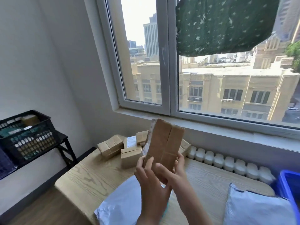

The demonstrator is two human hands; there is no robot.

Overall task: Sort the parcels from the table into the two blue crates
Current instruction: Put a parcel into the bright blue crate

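A flat brown cardboard parcel stands upright in the air above the wooden table, held at its lower end by both hands. My left hand grips its left edge and my right hand its right edge. Several brown box parcels are piled at the table's far end. Grey plastic mailer bags lie on the near part. A blue crate shows at the right edge. A dark crate with parcels in it stands at the left.
The dark crate rests on a black stand against the left wall. A white radiator runs under the window sill behind the table. Wood floor lies between the table and the stand.
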